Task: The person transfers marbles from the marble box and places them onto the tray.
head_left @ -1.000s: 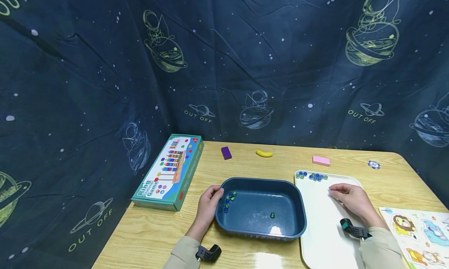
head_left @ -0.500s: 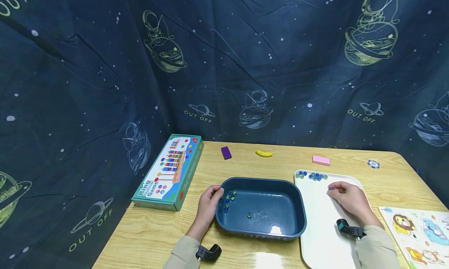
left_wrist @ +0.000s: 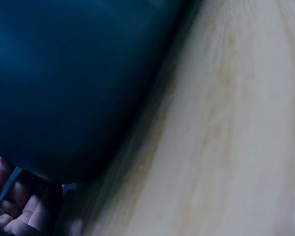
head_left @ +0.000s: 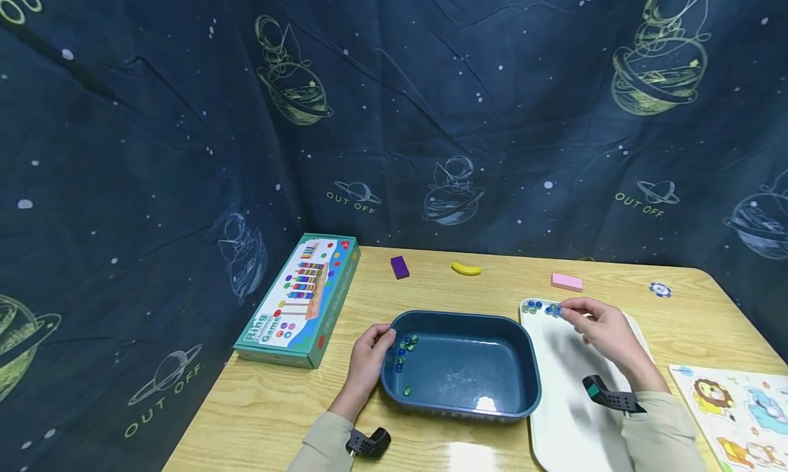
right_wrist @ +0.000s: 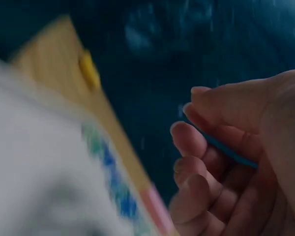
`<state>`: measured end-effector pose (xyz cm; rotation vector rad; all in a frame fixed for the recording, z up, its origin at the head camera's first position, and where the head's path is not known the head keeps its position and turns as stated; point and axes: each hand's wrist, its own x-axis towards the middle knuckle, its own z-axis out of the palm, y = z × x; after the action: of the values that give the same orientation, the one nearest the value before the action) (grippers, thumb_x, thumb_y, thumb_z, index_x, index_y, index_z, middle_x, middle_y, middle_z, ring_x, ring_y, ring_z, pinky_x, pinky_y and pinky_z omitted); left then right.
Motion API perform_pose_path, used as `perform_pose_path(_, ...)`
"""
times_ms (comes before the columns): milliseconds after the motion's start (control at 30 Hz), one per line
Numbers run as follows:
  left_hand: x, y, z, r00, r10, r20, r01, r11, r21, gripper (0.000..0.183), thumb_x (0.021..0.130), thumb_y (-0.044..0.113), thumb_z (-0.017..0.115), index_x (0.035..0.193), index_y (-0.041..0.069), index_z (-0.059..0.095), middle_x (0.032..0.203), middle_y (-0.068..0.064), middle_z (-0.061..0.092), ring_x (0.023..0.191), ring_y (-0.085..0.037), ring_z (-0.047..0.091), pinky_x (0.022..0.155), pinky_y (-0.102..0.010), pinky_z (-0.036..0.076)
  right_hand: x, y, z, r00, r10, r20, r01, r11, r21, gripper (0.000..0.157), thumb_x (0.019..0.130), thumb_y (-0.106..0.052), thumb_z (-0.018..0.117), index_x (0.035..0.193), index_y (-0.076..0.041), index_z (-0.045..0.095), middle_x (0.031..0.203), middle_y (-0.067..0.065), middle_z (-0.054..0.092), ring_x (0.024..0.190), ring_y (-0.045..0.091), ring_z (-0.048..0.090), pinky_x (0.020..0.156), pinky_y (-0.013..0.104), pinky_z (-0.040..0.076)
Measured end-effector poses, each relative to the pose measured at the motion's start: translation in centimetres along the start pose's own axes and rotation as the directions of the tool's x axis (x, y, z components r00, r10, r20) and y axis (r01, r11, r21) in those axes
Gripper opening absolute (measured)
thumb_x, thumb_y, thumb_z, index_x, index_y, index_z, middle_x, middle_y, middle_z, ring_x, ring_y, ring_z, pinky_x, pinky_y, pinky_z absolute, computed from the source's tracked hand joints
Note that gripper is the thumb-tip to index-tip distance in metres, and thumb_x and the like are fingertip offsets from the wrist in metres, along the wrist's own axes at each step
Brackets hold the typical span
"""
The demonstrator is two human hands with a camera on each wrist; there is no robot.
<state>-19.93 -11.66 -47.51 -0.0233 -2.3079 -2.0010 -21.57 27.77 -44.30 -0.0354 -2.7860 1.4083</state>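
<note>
My left hand (head_left: 367, 361) grips the left rim of a dark blue tub (head_left: 464, 362), thumb over the edge. In the left wrist view, its curled fingers (left_wrist: 32, 206) show below the tub's corner. Several blue and green glass marbles lie along the tub's left side; a green marble (head_left: 407, 390) sits near its front left corner. Above a white tray (head_left: 569, 410), my right hand (head_left: 606, 332) pinches a marble, mostly hidden at the thumb and fingertips. Beside those fingertips, a row of marbles (head_left: 535, 306) lies along the tray's far edge. The right wrist view shows thumb and index together.
A Ring Challenge Game box (head_left: 298, 297) stands at the left. Along the back lie a purple block (head_left: 399, 267), a yellow toy banana (head_left: 466, 269), a pink block (head_left: 566, 282) and a poker chip (head_left: 661, 290). An animal picture sheet (head_left: 732, 410) is at the right.
My right hand has risen from the tray and moved up and left, with the marble at its fingertips. The green marble has rolled left across the tub. My left hand has stayed put.
</note>
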Motion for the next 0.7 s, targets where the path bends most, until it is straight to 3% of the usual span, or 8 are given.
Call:
perform_pose_path(133,0.1,-0.1,0.0,1.000,0.000,0.000,0.000,1.000,-0.005,0.027,0.091,0.018,0.054,0.106,-0.003,0.061,0.103,-0.021,0.060,0.088,-0.016,0.053,0.079,-0.027,0.042,0.0,-3.0,1.6,0.991,-0.100,0.091,0.097,0.994,0.040,0.043,0.088,-0.042,0.055,0.112,-0.006,0.059,0.095,0.014,0.058,0.075,0.027,0.050,0.057,0.034,0.048)
perform_pose_path(267,0.1,-0.1,0.0,1.000,-0.008,0.000,0.008,1.000,-0.007,0.026,0.091,0.018,0.055,0.106,-0.002,0.061,0.102,-0.020,0.061,0.088,-0.016,0.052,0.080,-0.028,0.041,0.4,-5.5,3.8,0.967,-0.193,0.167,0.188,0.981,0.043,0.034,0.087,-0.038,0.059,0.106,-0.010,0.063,0.090,0.008,0.060,0.068,0.026,0.051,0.053,0.033,0.048)
perform_pose_path(467,0.0,-0.2,0.0,1.000,-0.013,-0.002,0.013,1.000,-0.005,0.027,0.091,0.018,0.055,0.106,-0.003,0.061,0.102,-0.020,0.060,0.088,-0.015,0.052,0.079,-0.028,0.041,0.8,-8.7,7.2,0.906,-0.318,0.279,0.313,0.948,0.064,0.024,0.087,-0.031,0.060,0.101,-0.012,0.066,0.091,0.001,0.062,0.064,0.026,0.054,0.052,0.031,0.048)
perform_pose_path(700,0.0,0.0,0.1,1.000,-0.006,-0.007,0.006,1.000,-0.007,0.025,0.090,0.018,0.055,0.105,-0.002,0.062,0.101,-0.019,0.062,0.088,-0.016,0.053,0.079,-0.027,0.042,1.1,-10.7,11.0,0.831,-0.401,0.386,0.403,0.912,0.078,0.016,0.089,-0.027,0.058,0.099,-0.017,0.066,0.087,-0.004,0.063,0.069,0.014,0.054,0.058,0.027,0.047)
